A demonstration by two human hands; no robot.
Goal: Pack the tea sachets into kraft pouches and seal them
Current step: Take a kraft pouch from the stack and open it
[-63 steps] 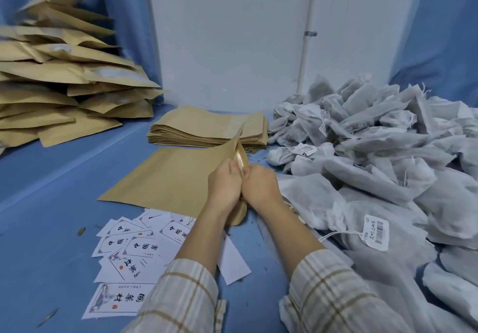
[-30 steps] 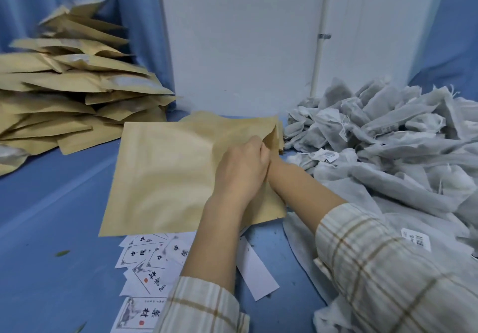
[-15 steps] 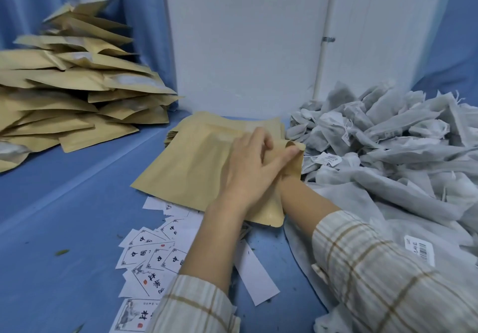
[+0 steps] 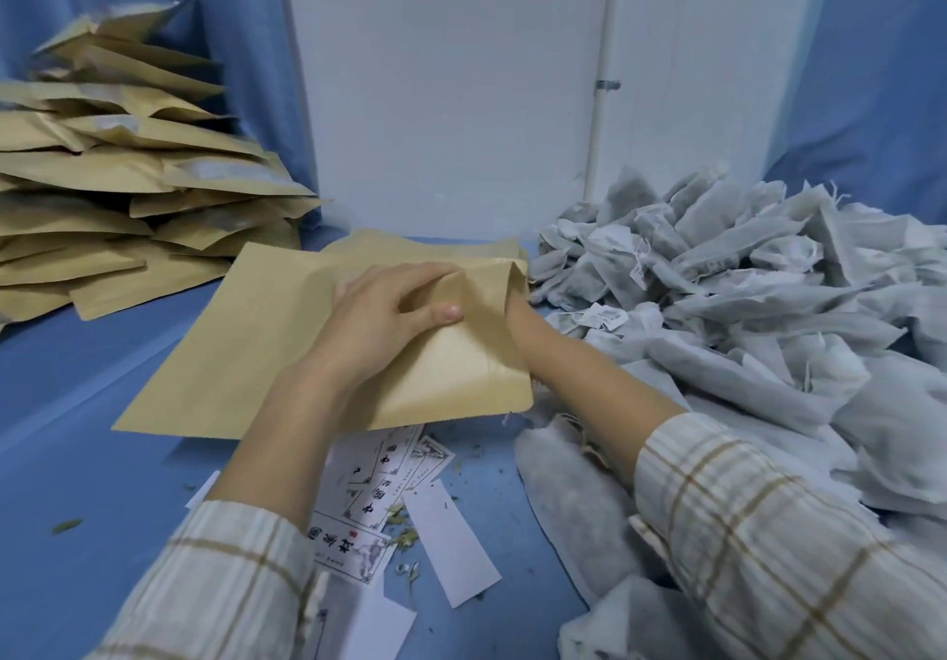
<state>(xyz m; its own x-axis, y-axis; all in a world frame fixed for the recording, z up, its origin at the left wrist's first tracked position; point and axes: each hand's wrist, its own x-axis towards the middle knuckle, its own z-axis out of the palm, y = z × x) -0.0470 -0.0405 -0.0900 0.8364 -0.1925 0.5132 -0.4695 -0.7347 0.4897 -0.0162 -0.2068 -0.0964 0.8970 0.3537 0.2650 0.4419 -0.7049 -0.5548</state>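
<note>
Since a moment ago the right hand has slid into the pouch (image 4: pixel 287 347) – its fingers now hidden, grip untellable – while the left hand (image 4: pixel 382 316) pinches the mouth. Filled pouches (image 4: pixel 118 188) are stacked left; many sachets (image 4: pixel 743 300) remain on the surface.

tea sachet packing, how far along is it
Done: a heap of filled kraft pouches sits at left. In hand: the left hand holds one kraft pouch while the right hand reaches into its mouth. Left: a big pile of tea sachets at right, still unpacked.
</note>
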